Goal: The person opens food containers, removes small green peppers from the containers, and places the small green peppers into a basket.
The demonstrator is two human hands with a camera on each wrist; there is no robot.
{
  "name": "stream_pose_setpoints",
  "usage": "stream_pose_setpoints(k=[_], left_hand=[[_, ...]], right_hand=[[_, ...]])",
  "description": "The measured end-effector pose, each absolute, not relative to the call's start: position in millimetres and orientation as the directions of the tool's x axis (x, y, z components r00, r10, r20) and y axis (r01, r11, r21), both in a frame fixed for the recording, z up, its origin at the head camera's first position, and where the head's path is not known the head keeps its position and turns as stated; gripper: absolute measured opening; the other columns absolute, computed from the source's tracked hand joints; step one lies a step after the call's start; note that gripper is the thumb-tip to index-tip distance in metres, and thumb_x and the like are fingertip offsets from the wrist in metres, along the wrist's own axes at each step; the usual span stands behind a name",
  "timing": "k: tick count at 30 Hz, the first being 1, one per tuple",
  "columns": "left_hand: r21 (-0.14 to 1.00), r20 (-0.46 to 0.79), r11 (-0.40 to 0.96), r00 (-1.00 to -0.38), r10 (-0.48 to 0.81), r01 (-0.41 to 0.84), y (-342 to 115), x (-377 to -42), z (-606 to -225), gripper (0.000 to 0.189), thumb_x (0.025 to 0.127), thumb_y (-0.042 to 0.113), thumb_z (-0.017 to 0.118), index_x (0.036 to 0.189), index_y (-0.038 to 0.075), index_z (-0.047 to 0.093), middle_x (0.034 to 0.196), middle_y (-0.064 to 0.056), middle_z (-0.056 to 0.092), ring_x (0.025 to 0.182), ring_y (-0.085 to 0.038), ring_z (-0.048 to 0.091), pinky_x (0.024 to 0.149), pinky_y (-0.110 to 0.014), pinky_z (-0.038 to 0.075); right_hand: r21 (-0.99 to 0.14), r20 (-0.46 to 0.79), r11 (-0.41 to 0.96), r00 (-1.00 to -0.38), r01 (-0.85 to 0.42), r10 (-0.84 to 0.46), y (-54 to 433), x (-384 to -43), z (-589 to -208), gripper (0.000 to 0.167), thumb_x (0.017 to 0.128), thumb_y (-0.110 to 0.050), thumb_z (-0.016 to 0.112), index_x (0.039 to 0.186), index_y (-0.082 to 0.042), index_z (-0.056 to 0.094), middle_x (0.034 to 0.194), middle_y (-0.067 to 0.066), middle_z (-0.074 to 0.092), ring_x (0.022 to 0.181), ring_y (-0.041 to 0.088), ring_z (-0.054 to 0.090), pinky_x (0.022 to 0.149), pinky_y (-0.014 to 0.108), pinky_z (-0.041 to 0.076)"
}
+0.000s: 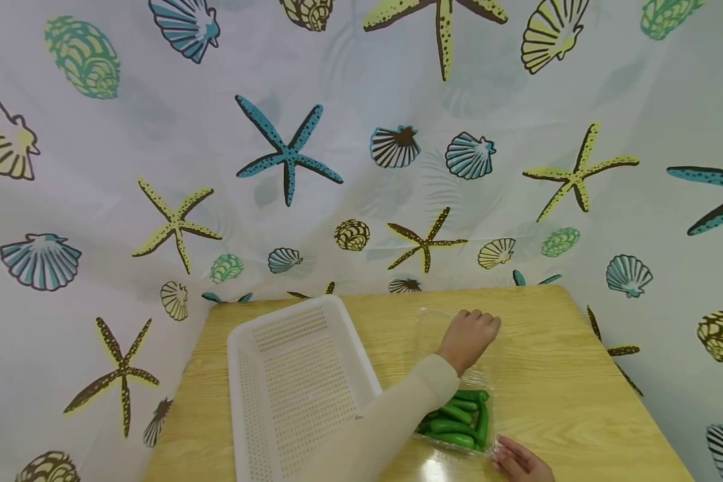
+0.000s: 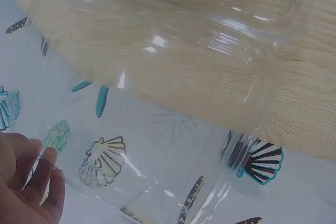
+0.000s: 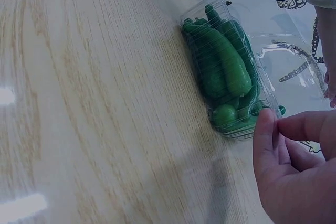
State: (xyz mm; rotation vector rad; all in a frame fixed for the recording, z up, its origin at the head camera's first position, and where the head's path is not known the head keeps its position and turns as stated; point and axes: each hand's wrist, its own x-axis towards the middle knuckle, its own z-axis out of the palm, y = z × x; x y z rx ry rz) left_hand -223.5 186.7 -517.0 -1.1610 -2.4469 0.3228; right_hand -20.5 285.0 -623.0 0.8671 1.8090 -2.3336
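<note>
A clear plastic clamshell box (image 3: 269, 88) stands on the table with its hinged lid (image 1: 429, 335) raised. Long, glossy green peppers (image 1: 458, 426) fill its base, several of them piled together. My left hand (image 1: 468, 340) reaches across to the far side; in the left wrist view, its thumb and fingers (image 2: 48, 157) pinch the lid's edge. At the base's near right corner is my right hand (image 1: 521, 460), pinching the rim between thumb and fingers (image 3: 265, 124). The left forearm covers part of the box in the head view.
A white perforated plastic basket (image 1: 236, 402) stands on the left of the wooden table (image 1: 554, 375), beside the left sleeve (image 1: 391, 422). White cloth (image 1: 337, 87) printed with shells and starfish hangs behind the table and along its sides.
</note>
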Motion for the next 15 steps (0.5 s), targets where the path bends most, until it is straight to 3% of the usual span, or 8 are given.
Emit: stream_pose_setpoints(k=[9, 15], left_hand=[[-0.372, 0.243, 0.619, -0.57, 0.785, 0.692, 187.1, -228.5, -519.2, 0.036, 0.092, 0.024, 0.059, 0.128, 0.024, 0.052, 0.118, 0.011, 0.058, 0.103, -0.004, 0.055, 0.085, -0.022, 0.044], [-0.371, 0.225, 0.608, -0.567, 0.793, 0.702, 185.9, -232.3, -519.6, 0.035, 0.092, 0.023, 0.059, 0.126, 0.022, 0.053, 0.116, 0.01, 0.059, 0.1, -0.004, 0.056, 0.083, -0.02, 0.045]], right_hand=[[-0.876, -0.468, -0.276, -0.838, 0.396, 0.28, 284.2, -21.1, -621.9, 0.062, 0.075, -0.006, 0.075, 0.123, 0.021, 0.046, 0.087, 0.009, 0.064, 0.078, 0.018, 0.065, 0.074, 0.032, 0.052], [-0.864, -0.488, -0.274, -0.834, 0.422, 0.258, 287.2, -22.8, -626.4, 0.086, 0.064, -0.019, 0.085, 0.127, 0.021, 0.041, 0.087, 0.008, 0.064, 0.079, 0.017, 0.065, 0.074, 0.031, 0.052]])
